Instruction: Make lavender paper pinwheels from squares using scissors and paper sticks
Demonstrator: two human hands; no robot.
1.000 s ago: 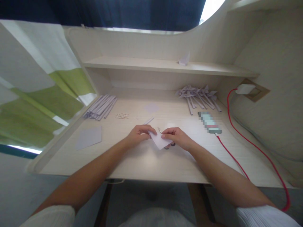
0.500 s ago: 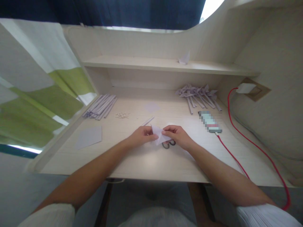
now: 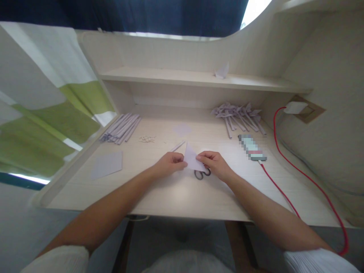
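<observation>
The person holds a folded piece of pale paper between both hands, just above the bench. The left hand has its grip closed narrow on the left edge of the paper, and the right hand pinches the right edge in the same way. The paper stands tilted up, with one corner pointing away from the person.

Taking this paper as the landmark: the scissors lie on the bench just below it, partly hidden by the right hand. A thin paper stick lies just behind it. A flat grey sheet lies well to its left. A bundle of paper sticks rests far behind on the left, and a pile of folded pinwheels far behind on the right. A phone with a red cable lies to its right.
</observation>
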